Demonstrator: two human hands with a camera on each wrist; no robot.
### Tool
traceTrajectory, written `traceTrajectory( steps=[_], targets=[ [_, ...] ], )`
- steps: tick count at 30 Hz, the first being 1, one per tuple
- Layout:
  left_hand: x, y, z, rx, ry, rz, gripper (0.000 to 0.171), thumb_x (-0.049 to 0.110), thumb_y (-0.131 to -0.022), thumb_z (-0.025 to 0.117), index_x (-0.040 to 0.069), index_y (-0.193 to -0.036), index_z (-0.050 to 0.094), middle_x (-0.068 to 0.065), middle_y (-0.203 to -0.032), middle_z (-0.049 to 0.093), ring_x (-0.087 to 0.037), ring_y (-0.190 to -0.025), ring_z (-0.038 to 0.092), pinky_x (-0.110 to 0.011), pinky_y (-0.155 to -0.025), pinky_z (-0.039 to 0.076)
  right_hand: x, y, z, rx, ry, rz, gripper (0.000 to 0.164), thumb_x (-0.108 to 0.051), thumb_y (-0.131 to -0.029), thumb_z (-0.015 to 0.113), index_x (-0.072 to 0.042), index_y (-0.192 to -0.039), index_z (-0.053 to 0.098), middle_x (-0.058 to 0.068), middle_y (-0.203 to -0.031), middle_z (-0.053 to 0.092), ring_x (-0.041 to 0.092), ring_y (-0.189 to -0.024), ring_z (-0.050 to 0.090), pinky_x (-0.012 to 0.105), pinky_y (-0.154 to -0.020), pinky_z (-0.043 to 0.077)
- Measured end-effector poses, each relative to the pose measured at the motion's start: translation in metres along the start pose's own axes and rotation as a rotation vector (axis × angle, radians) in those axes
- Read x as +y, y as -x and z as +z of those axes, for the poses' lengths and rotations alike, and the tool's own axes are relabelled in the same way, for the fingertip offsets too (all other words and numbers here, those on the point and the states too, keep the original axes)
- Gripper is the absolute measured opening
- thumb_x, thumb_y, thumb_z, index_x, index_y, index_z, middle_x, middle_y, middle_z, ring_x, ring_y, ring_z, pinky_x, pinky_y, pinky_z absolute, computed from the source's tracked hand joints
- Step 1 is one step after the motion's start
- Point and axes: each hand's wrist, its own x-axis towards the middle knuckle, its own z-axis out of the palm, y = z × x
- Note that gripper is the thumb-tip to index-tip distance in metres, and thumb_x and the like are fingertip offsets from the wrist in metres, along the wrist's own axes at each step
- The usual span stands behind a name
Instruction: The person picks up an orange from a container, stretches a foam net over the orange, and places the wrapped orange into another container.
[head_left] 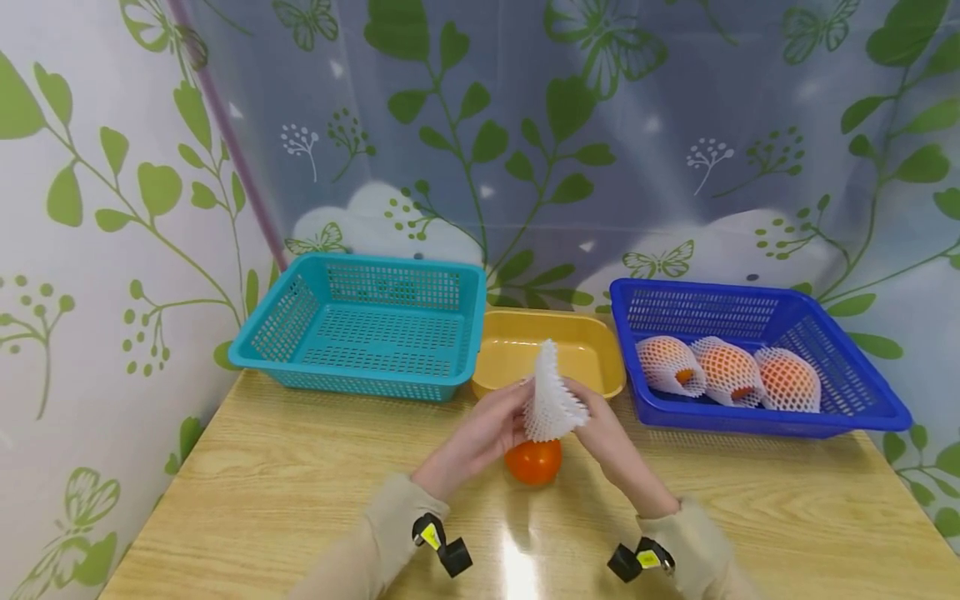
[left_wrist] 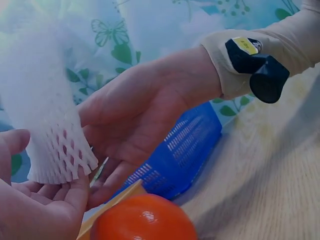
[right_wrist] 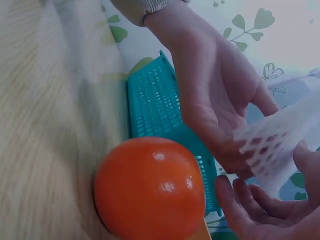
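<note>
A white foam net sleeve (head_left: 552, 402) stands upright between my two hands, its mesh end lowest. My left hand (head_left: 491, 423) grips its left side, with the fingers (left_wrist: 62, 195) curled under the lower edge in the left wrist view. From the other side my right hand (head_left: 606, 437) holds it, thumb and bent fingers at the mesh in the right wrist view. Just below the sleeve, a bare, shiny orange-red round fruit (head_left: 534, 463) rests on the wooden table (head_left: 300, 492); persimmon or tomato, I cannot tell. Parts of the fingers are hidden behind the sleeve.
Behind my hands sits a yellow tray (head_left: 517, 321). A teal mesh basket (head_left: 360, 379) stands at the back left. At the back right, a blue basket (head_left: 765, 421) holds three orange fruits in foam nets (head_left: 726, 371). A patterned curtain (head_left: 480, 167) closes off the back.
</note>
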Motion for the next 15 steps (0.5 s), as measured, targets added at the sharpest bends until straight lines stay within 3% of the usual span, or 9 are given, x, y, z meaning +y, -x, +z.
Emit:
traceTrajectory(
  steps=[3,8,15],
  targets=[
    [-0.0037,0.0008,0.0017,0.006,-0.043,-0.007,0.047,0.025,-0.110,0.042,-0.009,-0.143,0.046,-0.009,-0.123,0.061,-0.016,-0.106,0.061,-0.027,-0.093,0.052,0.0018,0.0003,0.0023,-0.053,-0.044,-0.033,0.040,-0.007,-0.102,0.054,0.010,-0.138,0.053,0.025,-0.132,0.059,0.023,-0.116,0.057,0.029,-0.095,0.051],
    [-0.0080,0.0014,0.0001,0.027,-0.078,-0.003,0.045,0.020,-0.109,0.043,-0.009,-0.143,0.047,-0.009,-0.122,0.061,-0.013,-0.103,0.060,-0.023,-0.088,0.052,0.0021,0.0037,0.0033,0.050,-0.135,0.043,0.034,-0.020,-0.102,0.063,0.004,-0.125,0.059,0.009,-0.116,0.065,0.012,-0.103,0.062,0.022,-0.086,0.053],
    [-0.0114,0.0020,-0.0022,0.007,-0.040,0.004,0.045,0.014,-0.109,0.041,-0.009,-0.148,0.041,-0.014,-0.128,0.062,-0.011,-0.103,0.064,-0.024,-0.090,0.054,0.0039,0.0072,-0.0005,-0.029,-0.525,0.106,0.024,-0.012,-0.104,0.058,0.000,-0.124,0.057,-0.001,-0.108,0.068,0.010,-0.101,0.065,0.025,-0.090,0.055]
  ],
)
